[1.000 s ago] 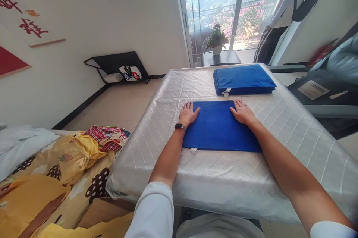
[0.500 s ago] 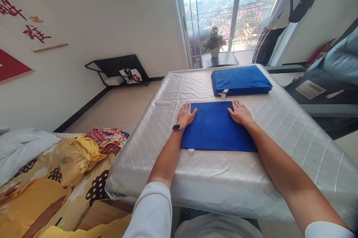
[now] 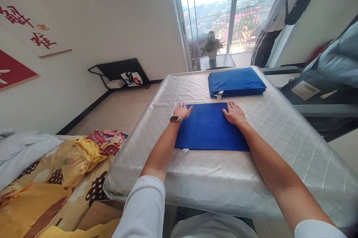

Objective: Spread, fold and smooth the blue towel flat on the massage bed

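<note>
From my distant seat I look down through the head camera, and the largest thing is the surface [image 3: 145, 163], wearing a silver cover with quilted lines. At the left of it there is a bed [image 3: 96, 187] with a yellow and brown patterned sheet, and a person [image 3: 36, 197] in yellow clothing is at the near left. On the far side, behind the surface, a chair [image 3: 216, 62] carries a potted plant [image 3: 213, 46]. The blue cloth [image 3: 209, 130] lies flat in the middle of the surface, as a neat rectangle. Beyond it, a little to the right and apart from it, rests a stack of blue cloths [image 3: 237, 81]. My right hand [image 3: 235, 114] is laid palm down at the far right corner of the blue cloth, fingers extended, grasping nothing. My left hand [image 3: 182, 111] is at the far left corner in a similar way, wide and not gripping, its thumb over the cloth. A watch [image 3: 175, 118] is on the left wrist. Smallest is a white label [image 3: 185, 151] at the near left edge of the cloth.
</note>
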A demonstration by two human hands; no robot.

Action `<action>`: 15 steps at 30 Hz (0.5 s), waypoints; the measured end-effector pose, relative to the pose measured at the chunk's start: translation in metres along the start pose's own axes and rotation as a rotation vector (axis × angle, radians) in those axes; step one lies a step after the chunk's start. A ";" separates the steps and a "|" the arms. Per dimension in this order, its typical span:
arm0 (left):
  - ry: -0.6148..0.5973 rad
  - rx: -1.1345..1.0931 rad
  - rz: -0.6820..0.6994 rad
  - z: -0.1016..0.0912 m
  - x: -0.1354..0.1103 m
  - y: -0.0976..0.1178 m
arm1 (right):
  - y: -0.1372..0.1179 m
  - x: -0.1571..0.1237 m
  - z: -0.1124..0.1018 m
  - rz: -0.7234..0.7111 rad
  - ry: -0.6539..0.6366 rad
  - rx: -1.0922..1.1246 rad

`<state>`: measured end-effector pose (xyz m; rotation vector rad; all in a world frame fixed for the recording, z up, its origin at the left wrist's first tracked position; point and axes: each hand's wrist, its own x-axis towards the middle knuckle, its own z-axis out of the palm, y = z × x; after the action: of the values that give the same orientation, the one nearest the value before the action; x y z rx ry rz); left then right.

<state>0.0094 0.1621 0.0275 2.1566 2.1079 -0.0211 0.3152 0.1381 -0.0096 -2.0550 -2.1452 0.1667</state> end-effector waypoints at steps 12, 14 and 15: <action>0.203 -0.199 0.519 0.050 -0.008 0.193 | 0.004 -0.008 0.000 -0.052 0.020 -0.041; 0.201 -0.198 0.488 0.053 -0.007 0.183 | 0.003 -0.008 -0.001 -0.041 0.021 -0.033; 0.190 -0.186 0.476 0.053 -0.006 0.174 | 0.002 -0.007 -0.001 -0.034 0.020 -0.027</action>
<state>0.1865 0.1477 -0.0102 2.5584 1.5438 0.4206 0.3173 0.1310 -0.0092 -2.0244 -2.1807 0.1128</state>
